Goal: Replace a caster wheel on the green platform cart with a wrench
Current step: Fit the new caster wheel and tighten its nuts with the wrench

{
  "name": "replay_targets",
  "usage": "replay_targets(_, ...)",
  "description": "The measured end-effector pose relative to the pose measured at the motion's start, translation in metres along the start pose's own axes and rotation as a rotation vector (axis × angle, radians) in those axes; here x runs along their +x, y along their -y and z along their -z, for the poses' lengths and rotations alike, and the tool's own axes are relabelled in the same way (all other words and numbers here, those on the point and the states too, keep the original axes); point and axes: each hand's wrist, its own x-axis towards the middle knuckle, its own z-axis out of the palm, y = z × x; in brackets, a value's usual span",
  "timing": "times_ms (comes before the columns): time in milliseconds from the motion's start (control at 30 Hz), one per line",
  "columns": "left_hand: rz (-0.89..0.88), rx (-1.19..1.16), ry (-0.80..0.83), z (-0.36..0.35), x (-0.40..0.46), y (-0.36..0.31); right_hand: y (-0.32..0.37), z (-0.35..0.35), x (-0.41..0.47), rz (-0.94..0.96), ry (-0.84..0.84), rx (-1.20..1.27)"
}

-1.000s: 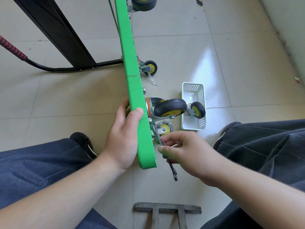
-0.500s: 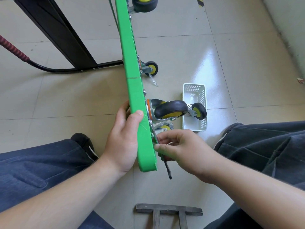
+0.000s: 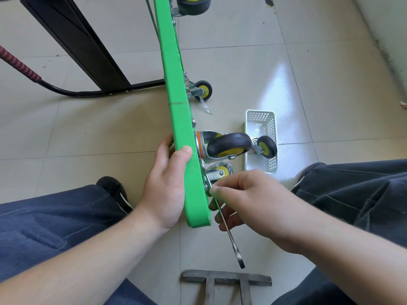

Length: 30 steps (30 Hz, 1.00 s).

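The green platform cart [image 3: 176, 102] stands on its edge, its underside facing right. My left hand [image 3: 166, 186] grips its near end, thumb over the edge. A black and yellow caster wheel [image 3: 229, 146] sticks out from the underside just beyond my hands. My right hand [image 3: 248, 201] pinches a slim metal wrench [image 3: 230, 236] whose upper end sits at a bolt on the caster's mounting plate; its free end points down toward me. A smaller caster in clear wrap [image 3: 220, 171] lies on the floor behind my fingers.
A white plastic basket [image 3: 261, 122] holding a small caster [image 3: 265, 147] stands on the tiled floor to the right. Two more casters [image 3: 203, 90] are on the cart farther off. The black cart handle [image 3: 72, 44] lies left. A grey metal frame [image 3: 226, 279] sits near me.
My right hand has swung the wrench so its free end moved closer to me and rightward, while the head stays at the bolt. My left hand keeps its hold on the cart.
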Motion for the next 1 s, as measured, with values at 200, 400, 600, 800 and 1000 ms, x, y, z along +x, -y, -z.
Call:
replay_targets(200,0.003,0.018,-0.004,0.002,0.001,0.0,0.029,0.005,-0.007,-0.092,0.051,0.257)
replay_targets(400,0.003,0.04,-0.01,0.003,0.0,-0.001,0.042,0.006,-0.007,-0.111,0.065,0.429)
replay_targets(600,0.0,0.06,-0.006,0.002,-0.001,-0.003,0.038,0.007,-0.01,-0.141,0.053,0.457)
replay_targets(800,-0.006,0.062,-0.017,0.001,-0.001,-0.003,0.023,0.016,-0.022,-0.183,0.079,0.404)
replay_targets(1000,0.009,0.079,-0.027,0.001,-0.002,-0.004,-0.004,0.015,-0.017,-0.095,-0.022,0.158)
